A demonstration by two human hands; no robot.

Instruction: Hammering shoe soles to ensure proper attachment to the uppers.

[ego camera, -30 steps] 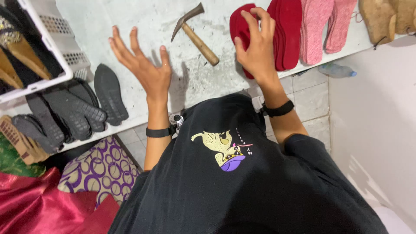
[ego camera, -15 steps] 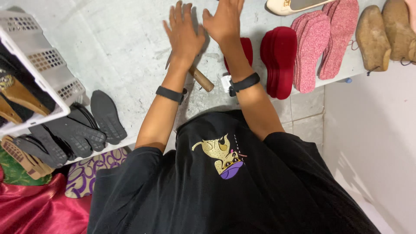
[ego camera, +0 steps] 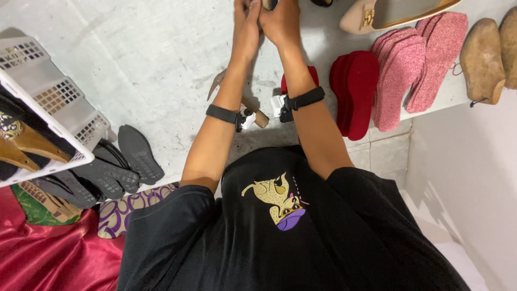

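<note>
Left hand (ego camera: 245, 21) and right hand (ego camera: 280, 21) are pressed together at twelve o'clock, fingers closed on a small dark object (ego camera: 269, 4) — cut off by the frame, perhaps a shoe part. Beneath the wrists lies a hammer (ego camera: 253, 110); red insoles (ego camera: 355, 91) sit at two o'clock.

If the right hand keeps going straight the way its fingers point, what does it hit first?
The right hand points toward the top edge, closed together with the left hand on a small dark object. Beyond that the picture ends, so nothing further can be judged.

There are no boxes, packs, labels, signs or screens to see here at all.
</note>
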